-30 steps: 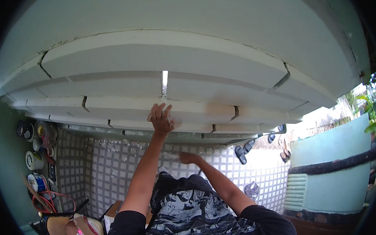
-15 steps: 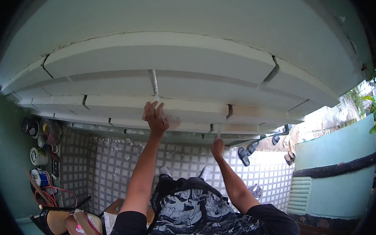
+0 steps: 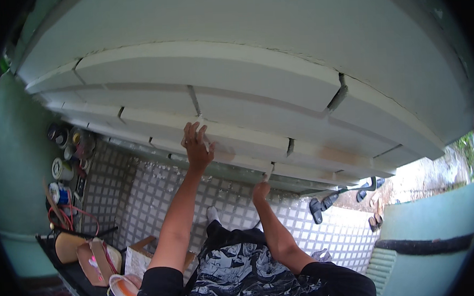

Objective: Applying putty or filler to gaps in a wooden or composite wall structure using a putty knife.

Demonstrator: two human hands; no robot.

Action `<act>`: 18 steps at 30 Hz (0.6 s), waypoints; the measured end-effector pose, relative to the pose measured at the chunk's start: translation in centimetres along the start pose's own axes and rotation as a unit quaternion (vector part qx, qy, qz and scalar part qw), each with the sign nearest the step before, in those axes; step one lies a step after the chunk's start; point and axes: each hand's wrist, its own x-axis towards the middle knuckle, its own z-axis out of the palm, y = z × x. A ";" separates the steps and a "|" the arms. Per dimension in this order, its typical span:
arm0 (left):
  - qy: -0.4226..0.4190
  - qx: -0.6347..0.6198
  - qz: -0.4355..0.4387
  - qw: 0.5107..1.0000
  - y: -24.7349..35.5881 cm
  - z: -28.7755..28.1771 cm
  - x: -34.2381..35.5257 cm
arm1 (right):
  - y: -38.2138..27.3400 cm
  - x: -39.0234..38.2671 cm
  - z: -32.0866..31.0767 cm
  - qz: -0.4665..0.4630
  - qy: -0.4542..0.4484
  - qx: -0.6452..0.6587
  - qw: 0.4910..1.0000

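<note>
My left hand (image 3: 197,146) rests on the lower rows of a white wall with raised, brick-like blocks (image 3: 211,69). Its fingers are spread and bent, with nothing in them. Lower and to the right, my right hand (image 3: 260,190) is closed around a slim pale tool (image 3: 270,171). The tool's tip points up at a dark gap between two blocks in a low row; whether it touches cannot be made out, nor can its exact kind. A damp-looking brownish patch (image 3: 336,152) marks the blocks to the right.
Paint cans and tubs (image 3: 62,169) line the left wall. A table (image 3: 72,274) at lower left holds a cardboard box (image 3: 95,261) and an orange-lined bucket (image 3: 125,289). White flakes lie on the tiled floor (image 3: 159,192). Dark sandals (image 3: 316,211) are at right.
My right hand has moved slightly left and down, and the tool in it now shows more clearly. My left hand stays on nearly the same spot. The view has tilted a little.
</note>
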 end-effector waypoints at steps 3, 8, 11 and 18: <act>0.008 0.006 -0.016 1.000 0.6 -0.4 -0.2 | 0.5 0.3 -1.8 0.020 0.038 0.024 0.999; -0.031 0.005 -0.055 0.998 2.0 -1.7 -0.2 | 0.0 -0.9 -4.0 -0.065 -0.027 0.033 0.997; -0.040 0.016 -0.080 0.996 2.4 -2.9 -0.6 | -1.2 -1.7 -3.5 -0.157 -0.063 0.052 0.984; -0.056 0.029 -0.082 0.995 3.7 -2.2 0.2 | 3.6 -0.1 1.9 -0.456 -0.425 -0.125 0.772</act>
